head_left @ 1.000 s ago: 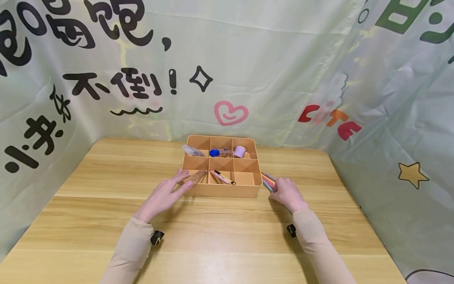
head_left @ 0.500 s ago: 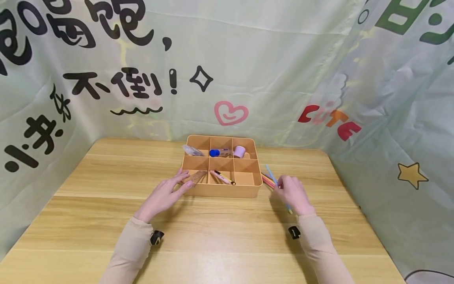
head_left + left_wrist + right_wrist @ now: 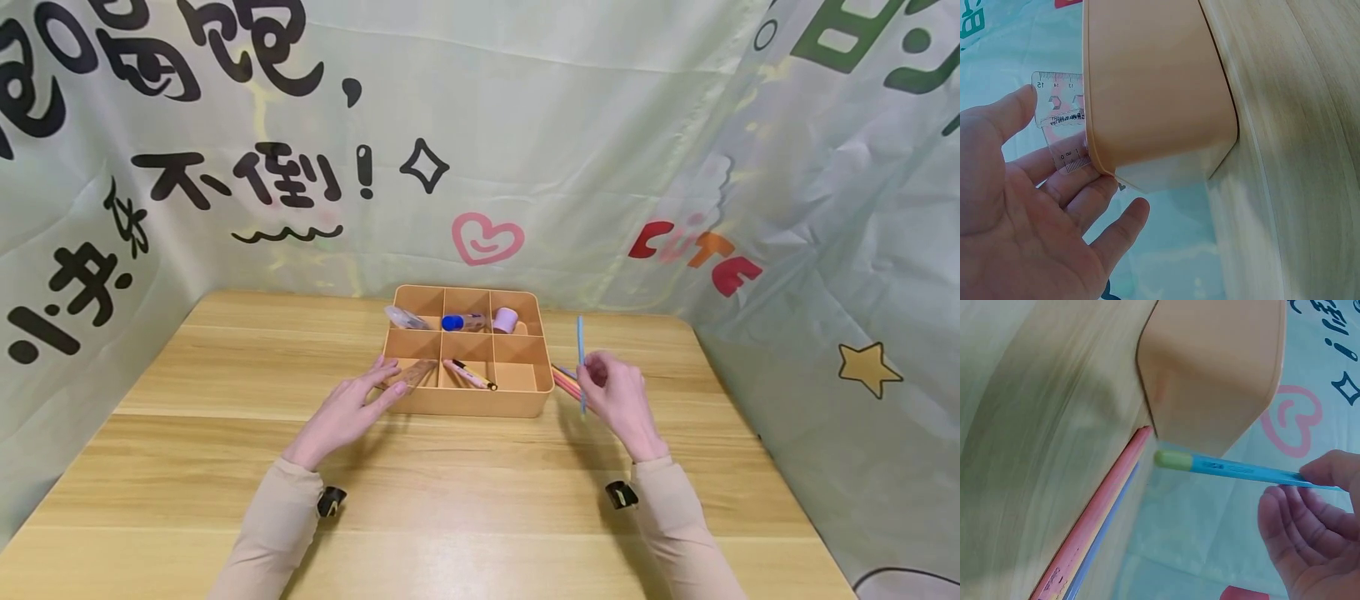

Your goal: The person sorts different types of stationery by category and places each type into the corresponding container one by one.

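My right hand [image 3: 619,400] pinches a blue pencil [image 3: 1241,470] with a green end between thumb and fingers. It stands nearly upright in the head view, just right of the peach divided box [image 3: 472,403]. Beneath that hand, a few more pencils [image 3: 1094,519], pink and blue among them, lie on the table by the box. My left hand [image 3: 348,417] rests at the box's front left corner, fingers loosely extended. Next to its thumb, a clear ruler [image 3: 1059,122] juts over the rim from the front left compartment.
Inside the box, a pink pen [image 3: 465,374] and a yellow-and-black one share the front middle compartment. The back row has a clear item [image 3: 407,318], a blue-capped tube [image 3: 463,322] and a lilac cylinder [image 3: 506,320]. A printed curtain [image 3: 585,167] hangs behind the wooden table [image 3: 465,508].
My right hand has drawn the blue pencil out of the bunch beside the box, lifted it and turned it upright. The left hand and the box have stayed in place.
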A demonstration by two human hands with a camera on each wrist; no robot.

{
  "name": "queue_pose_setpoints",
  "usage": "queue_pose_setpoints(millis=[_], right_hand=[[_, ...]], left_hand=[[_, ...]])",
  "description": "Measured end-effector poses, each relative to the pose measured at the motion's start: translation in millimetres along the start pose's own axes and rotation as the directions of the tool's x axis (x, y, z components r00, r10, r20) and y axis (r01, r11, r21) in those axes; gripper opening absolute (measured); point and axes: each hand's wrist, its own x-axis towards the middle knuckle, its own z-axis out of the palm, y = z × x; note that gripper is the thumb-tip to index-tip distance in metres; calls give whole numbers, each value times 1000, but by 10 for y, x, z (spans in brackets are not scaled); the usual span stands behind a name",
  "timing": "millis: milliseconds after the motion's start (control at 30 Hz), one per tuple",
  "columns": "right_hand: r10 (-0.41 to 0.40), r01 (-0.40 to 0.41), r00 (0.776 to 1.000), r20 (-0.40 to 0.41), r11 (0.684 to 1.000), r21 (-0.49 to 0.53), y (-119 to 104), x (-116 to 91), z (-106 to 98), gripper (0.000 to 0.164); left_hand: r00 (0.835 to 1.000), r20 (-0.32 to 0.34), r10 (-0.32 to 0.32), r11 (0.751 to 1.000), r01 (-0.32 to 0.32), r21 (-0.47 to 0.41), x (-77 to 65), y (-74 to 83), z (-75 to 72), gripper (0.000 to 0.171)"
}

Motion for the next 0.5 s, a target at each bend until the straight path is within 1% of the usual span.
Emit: queue_pose_setpoints(millis=[100,200,500], right_hand=[[-23,25,999,-47,999,26,-31,3,-1,6],[-35,39,996,-76,998,50,-54,7,1,6],[-18,28,996,-87,993,116,-84,10,-3,6]], left_hand=[[1000,0,-1,1000,1,-2,1,2,1,61],[1000,-1,-2,1000,2,-4,3,4,1,61],[1000,-5,6,1000,-6,-8,3,-8,7,60]])
